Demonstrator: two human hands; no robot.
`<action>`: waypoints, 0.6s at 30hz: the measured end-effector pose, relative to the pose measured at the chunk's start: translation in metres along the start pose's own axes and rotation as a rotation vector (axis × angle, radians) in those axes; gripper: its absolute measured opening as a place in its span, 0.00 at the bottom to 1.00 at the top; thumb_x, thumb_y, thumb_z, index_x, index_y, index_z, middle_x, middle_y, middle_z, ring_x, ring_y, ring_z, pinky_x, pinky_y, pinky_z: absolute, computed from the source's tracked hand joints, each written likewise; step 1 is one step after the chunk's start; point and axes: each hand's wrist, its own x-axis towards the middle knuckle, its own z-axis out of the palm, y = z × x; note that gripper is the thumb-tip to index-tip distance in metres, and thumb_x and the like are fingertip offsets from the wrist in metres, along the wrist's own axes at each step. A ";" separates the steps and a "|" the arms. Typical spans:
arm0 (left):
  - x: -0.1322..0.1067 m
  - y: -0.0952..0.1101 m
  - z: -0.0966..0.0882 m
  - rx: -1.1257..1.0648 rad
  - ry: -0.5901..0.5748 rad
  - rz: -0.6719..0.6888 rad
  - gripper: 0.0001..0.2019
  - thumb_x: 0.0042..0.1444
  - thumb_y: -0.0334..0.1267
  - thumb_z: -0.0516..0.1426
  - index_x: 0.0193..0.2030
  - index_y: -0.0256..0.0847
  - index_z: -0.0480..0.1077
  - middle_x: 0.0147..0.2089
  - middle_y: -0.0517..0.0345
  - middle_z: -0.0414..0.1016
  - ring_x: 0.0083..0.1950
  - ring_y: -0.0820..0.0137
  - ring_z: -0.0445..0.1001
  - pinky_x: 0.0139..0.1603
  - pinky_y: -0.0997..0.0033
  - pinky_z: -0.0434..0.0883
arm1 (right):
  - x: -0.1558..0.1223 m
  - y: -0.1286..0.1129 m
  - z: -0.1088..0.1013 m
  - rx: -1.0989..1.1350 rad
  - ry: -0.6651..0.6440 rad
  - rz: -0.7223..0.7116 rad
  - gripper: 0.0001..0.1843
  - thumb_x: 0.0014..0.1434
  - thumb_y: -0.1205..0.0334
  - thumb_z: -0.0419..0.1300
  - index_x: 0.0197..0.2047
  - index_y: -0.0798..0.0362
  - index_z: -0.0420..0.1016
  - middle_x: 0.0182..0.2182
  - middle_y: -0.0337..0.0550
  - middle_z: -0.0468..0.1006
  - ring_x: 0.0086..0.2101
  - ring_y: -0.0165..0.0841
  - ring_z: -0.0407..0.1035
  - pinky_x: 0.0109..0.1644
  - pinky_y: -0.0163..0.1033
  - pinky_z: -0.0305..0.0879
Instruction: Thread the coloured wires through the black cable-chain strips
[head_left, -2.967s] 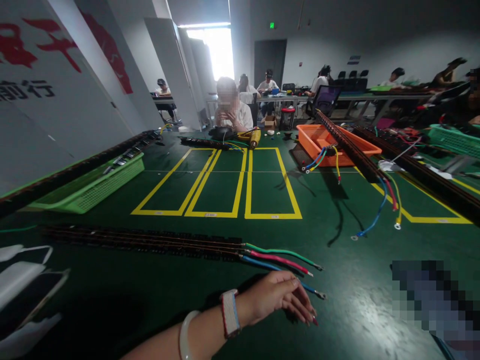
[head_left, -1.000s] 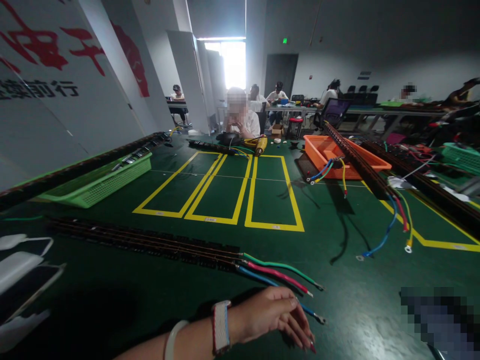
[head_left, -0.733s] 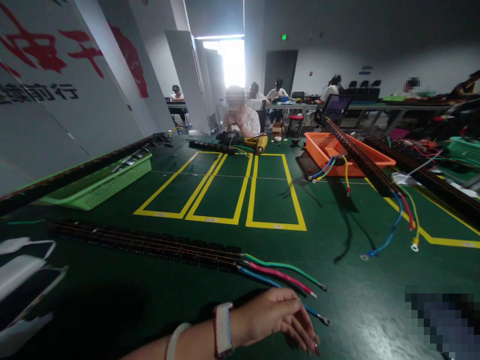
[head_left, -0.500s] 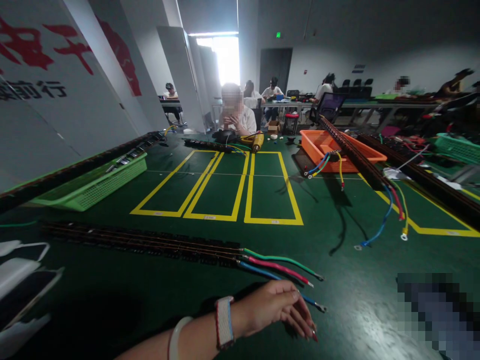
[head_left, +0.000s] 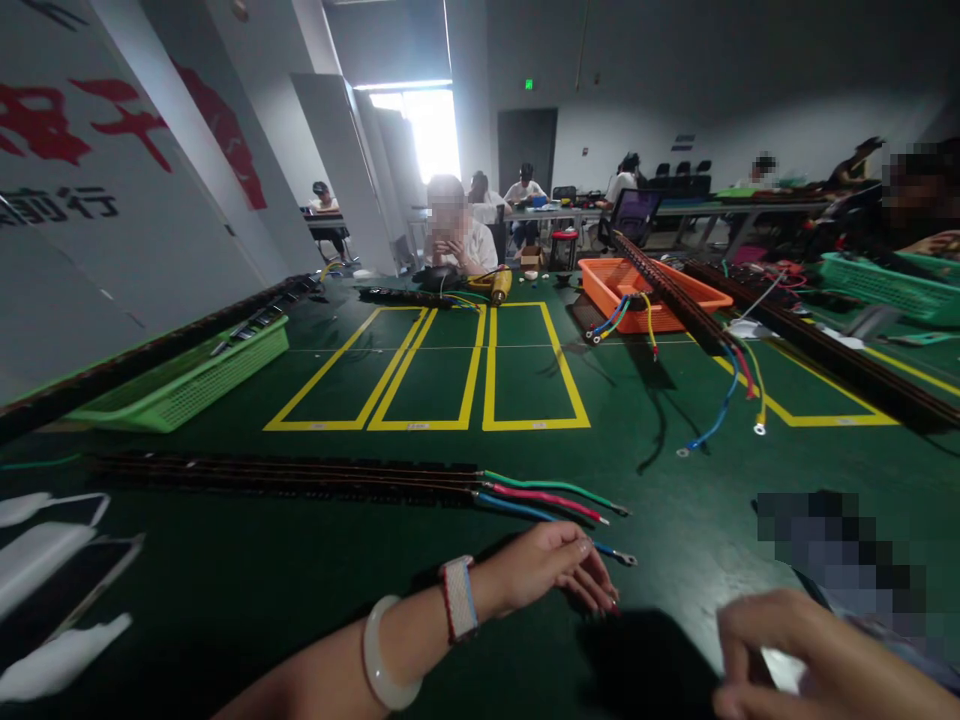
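Note:
My left hand [head_left: 559,565], with a woven watch band [head_left: 459,600] and a pale bangle [head_left: 382,655] on its arm, lies on the green table with fingers loosely bent and apart. Nothing shows in it. Just beyond it is the blue wire [head_left: 517,508] with a metal ring lug, alongside a red wire [head_left: 555,496] and a green wire [head_left: 559,482]. These come out of the long dark strip [head_left: 300,478] lying across the table. My right hand [head_left: 795,640] is at the lower right, thumb and finger curled together; whether anything is between them is unclear.
Yellow taped rectangles [head_left: 480,425] mark the table. An orange basket [head_left: 645,315] with another wired strip [head_left: 675,300] stands beyond on the right, a green basket [head_left: 187,375] on the left. White objects [head_left: 49,570] lie at the near left. A person [head_left: 469,240] sits opposite.
My right hand has come into view at the lower right. The view has shifted somewhat; my left hand stays beside the wires in much the same pose.

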 end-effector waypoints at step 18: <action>-0.004 0.004 0.006 0.094 0.010 0.007 0.17 0.57 0.48 0.53 0.34 0.31 0.65 0.35 0.44 0.74 0.36 0.67 0.75 0.41 0.65 0.68 | 0.180 -0.015 -0.023 0.117 -0.015 -0.282 0.29 0.54 0.42 0.58 0.48 0.60 0.73 0.35 0.46 0.76 0.33 0.34 0.68 0.34 0.35 0.64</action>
